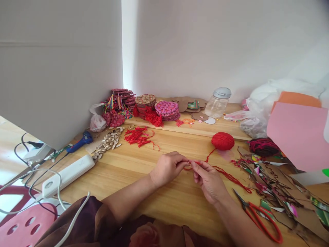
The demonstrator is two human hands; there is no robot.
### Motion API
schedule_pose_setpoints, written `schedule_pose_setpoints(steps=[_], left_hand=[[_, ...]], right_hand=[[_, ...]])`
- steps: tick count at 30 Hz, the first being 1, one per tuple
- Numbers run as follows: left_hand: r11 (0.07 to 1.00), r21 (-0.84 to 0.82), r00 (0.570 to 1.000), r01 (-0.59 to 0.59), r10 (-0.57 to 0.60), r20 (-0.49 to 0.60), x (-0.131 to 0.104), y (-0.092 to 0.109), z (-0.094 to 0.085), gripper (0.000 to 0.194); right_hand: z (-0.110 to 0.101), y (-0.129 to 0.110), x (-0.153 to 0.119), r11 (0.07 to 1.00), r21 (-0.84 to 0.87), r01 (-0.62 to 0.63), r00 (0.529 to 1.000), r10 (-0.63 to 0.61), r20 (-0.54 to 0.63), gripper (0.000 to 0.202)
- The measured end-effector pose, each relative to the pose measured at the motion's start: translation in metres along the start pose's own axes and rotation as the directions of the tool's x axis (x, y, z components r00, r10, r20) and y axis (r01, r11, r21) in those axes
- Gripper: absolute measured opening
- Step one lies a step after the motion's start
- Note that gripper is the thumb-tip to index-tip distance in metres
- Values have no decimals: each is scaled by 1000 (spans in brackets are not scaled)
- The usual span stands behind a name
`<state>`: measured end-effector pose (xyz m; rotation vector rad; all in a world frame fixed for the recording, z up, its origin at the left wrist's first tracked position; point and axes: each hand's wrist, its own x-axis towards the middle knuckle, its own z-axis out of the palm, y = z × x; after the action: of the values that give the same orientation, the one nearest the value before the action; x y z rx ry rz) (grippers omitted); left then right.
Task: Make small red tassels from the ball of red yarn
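Observation:
Over the middle of the wooden table, my left hand (168, 167) and my right hand (208, 180) meet fingertip to fingertip, both pinching red yarn (228, 177). Loose strands trail from my right hand toward the right. A red ball of yarn (222, 141) rests just beyond, and one strand runs down from it to my hands. How the yarn is looped between the fingers is too small to make out. Red-handled scissors (260, 216) lie partly open by my right forearm. Farther left is a heap of red tassels (138, 136).
At the back stand braided round stacks (167, 109), cardboard discs (183, 104) and a clear jar (218, 103). Seed shells (109, 140), a blue glue gun (81, 141) and a white power strip (68, 176) lie left. Cardboard scraps (280, 192) and pink paper (298, 133) crowd the right.

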<state>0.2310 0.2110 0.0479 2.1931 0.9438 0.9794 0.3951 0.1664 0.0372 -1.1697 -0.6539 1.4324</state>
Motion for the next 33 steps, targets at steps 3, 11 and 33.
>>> schedule_pose_setpoints(steps=[3, 11, 33], left_hand=[[983, 170, 997, -67, 73, -31, 10, -10, -10, 20], [802, 522, 940, 290, -135, -314, 75, -63, -48, 33], [876, 460, 986, 146, -168, 8, -6, -42, -40, 15]], right_hand=[[-4, -2, 3, 998, 63, 12, 998, -8, -69, 33], [-8, -4, 5, 999, 22, 35, 999, -34, -36, 30], [-19, -26, 10, 926, -152, 345, 924, -364, -116, 21]])
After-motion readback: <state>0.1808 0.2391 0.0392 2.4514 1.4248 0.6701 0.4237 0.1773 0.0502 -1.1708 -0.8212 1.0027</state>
